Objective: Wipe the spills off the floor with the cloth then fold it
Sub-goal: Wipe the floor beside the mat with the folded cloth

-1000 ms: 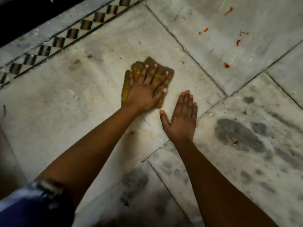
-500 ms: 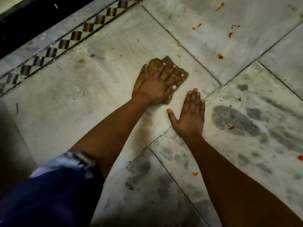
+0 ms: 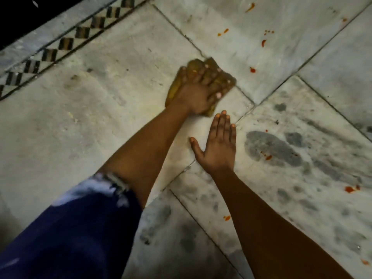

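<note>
A crumpled yellow-brown cloth lies on the pale marble floor, pressed down under my left hand, whose fingers spread over it. My right hand rests flat on the floor just below the cloth, palm down, fingers together, holding nothing. Red spill spots dot the floor: one close to the cloth on its right, several farther up, one on a dark patch, one at the right edge and one beside my right forearm.
A black-and-white checked border strip runs diagonally along the upper left, with a dark area beyond it. Tile joints cross the floor. My blue sleeve fills the lower left corner.
My left hand has slid the cloth to the right and slightly away, closer to the nearest red spot. My right hand stays flat on the floor in about the same spot.
</note>
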Demonstrator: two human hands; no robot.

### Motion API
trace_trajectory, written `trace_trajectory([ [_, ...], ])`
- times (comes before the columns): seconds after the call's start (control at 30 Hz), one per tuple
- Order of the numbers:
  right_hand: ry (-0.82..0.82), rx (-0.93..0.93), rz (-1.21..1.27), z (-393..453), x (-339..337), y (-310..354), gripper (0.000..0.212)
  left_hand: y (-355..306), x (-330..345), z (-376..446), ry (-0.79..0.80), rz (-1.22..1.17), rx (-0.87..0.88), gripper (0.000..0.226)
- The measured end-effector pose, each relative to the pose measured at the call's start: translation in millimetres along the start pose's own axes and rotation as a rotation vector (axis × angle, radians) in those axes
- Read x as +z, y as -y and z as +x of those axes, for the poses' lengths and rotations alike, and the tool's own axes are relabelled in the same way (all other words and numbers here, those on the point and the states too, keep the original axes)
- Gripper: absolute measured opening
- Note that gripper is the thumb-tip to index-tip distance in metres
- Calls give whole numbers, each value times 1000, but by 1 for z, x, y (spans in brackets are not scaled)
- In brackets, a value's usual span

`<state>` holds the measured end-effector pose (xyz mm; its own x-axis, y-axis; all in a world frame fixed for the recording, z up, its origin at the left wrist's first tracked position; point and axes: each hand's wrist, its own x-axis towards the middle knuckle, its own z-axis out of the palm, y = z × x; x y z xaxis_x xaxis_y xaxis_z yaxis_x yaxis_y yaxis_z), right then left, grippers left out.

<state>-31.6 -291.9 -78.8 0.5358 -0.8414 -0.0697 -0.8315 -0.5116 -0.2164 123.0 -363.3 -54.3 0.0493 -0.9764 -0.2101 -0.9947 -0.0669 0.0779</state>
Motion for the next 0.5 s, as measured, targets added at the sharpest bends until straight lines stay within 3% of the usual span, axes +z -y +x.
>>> trace_trajectory([
  [0.1, -18, -2, 4, 0, 2, -1, 89, 27, 15, -35, -45, 39, 93, 50],
  [0.23, -27, -7, 14, 0, 4, -3, 89, 103, 18, -58, -80, -95, -259, 49],
  [0.33, -20, -8, 16, 0, 3, -3, 90, 102, 19, -79, -48, -193, -436, 49],
  [0.4, -5, -9, 13, 0, 1, -4, 90, 75, 31, -111, -32, -136, -366, 52],
  [0.5, 19, -18, 12, -2, -3, -2, 90, 58, 46, -181, 0, -38, -115, 53],
])
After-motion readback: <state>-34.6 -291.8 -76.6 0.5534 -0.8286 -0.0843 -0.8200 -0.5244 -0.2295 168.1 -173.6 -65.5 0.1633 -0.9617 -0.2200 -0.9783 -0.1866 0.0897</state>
